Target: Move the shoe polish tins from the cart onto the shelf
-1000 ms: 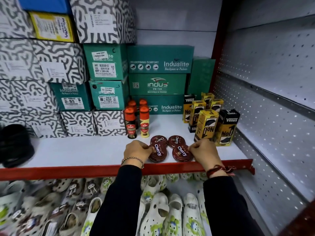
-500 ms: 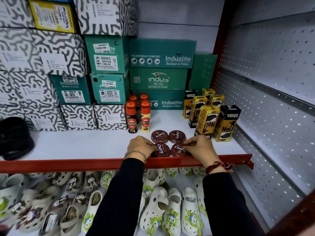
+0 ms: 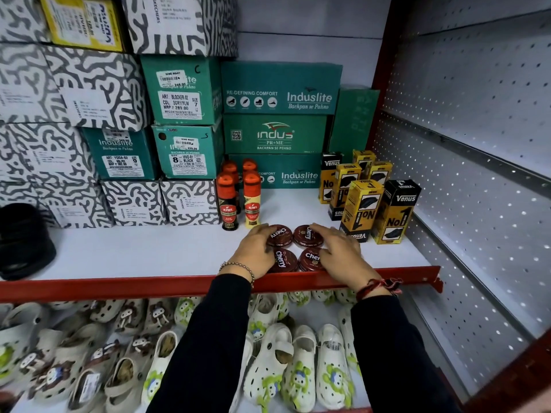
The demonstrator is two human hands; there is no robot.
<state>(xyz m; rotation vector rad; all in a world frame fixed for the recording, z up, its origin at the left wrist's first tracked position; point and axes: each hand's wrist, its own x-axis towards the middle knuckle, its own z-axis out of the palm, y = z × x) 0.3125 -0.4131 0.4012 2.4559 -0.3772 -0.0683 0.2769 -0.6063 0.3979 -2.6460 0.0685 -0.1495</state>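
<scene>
Several round dark-red "Cherry" shoe polish tins lie flat on the white shelf [image 3: 125, 251], two in front and two behind, close to its red front edge. The back pair are the back left tin [image 3: 280, 235] and the back right tin [image 3: 309, 235]. The front pair are the front left tin [image 3: 285, 261] and the front right tin [image 3: 309, 259]. My left hand [image 3: 255, 250] presses against the left side of the group, fingers stretched to the back left tin. My right hand [image 3: 338, 252] lies along the right side, covering part of the front right tin. No cart is visible.
Kiwi liquid polish bottles [image 3: 229, 204] stand just behind the tins, and yellow and black Venus boxes [image 3: 362, 210] stand to the right. Green and patterned shoe boxes [image 3: 185, 120] fill the back and left. A black shoe [image 3: 24, 239] sits far left. White clogs [image 3: 298, 368] lie on the lower shelf.
The front two tins were set down flat at the shelf's front edge. Both hands then slid forward along the group's sides, with fingers now reaching the back tins.
</scene>
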